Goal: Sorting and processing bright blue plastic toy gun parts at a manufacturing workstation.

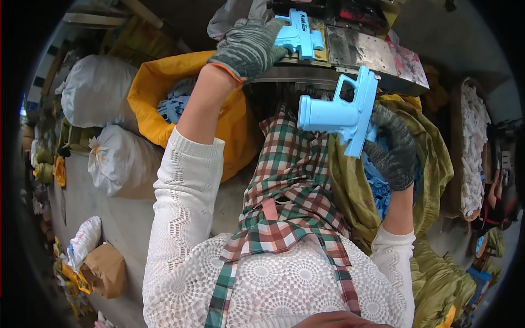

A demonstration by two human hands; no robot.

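My left hand, in a grey striped knit glove with an orange cuff edge, has its fingers closed at the left side of a light blue plastic toy pistol. That toy pistol lies over the metal bed of a machine and bears dark printing. Nearer to me, my right hand, in a dark grey glove, grips a second light blue toy pistol, held up above an olive sack. This one shows no printing on the visible side. Part of the right fingers is hidden behind it.
Blue plastic pieces fill the olive sack. A yellow sack at the left holds more blue pieces. The machine's metal box stands ahead. White bags and a cardboard box are at the left, a bin of white pieces at the right.
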